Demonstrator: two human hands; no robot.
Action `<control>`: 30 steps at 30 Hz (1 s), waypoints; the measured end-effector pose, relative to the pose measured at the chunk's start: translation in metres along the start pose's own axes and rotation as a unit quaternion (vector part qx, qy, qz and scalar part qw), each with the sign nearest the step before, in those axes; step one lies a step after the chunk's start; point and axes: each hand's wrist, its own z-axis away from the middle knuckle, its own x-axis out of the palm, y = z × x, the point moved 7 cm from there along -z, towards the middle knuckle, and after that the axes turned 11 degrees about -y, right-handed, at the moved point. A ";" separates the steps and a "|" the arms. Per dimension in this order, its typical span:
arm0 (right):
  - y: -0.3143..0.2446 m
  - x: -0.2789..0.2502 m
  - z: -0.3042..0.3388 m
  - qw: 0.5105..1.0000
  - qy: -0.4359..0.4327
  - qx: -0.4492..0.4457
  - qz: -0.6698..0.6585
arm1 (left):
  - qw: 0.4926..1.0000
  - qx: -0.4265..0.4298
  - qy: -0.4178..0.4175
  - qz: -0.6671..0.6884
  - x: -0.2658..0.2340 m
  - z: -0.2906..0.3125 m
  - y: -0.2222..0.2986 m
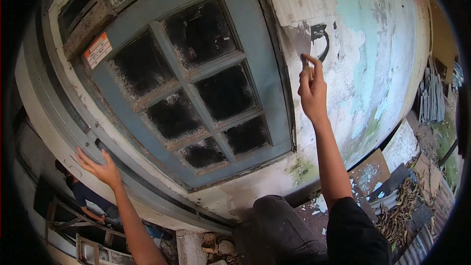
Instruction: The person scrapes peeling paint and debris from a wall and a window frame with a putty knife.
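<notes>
While I brace against the wall (378, 44) with its peeling paint, the blue window (196, 83) lies to the left. My left hand (100, 169) rests open and flat on the window's frame (59, 118). My right hand (311, 88) pinches a small scraper (307, 67) against the plaster: scraping seems under way; the next stroke needs firm, steady pressure.

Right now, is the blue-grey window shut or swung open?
Shut, as far as the view shows: the window lies within its frame, no gap visible along its edges. The left hand rests flat on the frame.
</notes>
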 end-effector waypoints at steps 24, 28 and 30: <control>0.259 -0.108 0.318 0.749 0.421 0.342 -0.380 | 1.000 -0.024 0.002 0.019 -0.004 0.001 -0.002; 0.268 -0.084 0.546 0.538 0.424 0.640 -0.349 | 0.999 -0.021 -0.011 0.044 0.004 0.002 -0.016; 0.250 -0.073 0.600 0.595 0.316 0.640 -0.369 | 0.998 0.066 0.025 -0.008 0.004 0.001 -0.017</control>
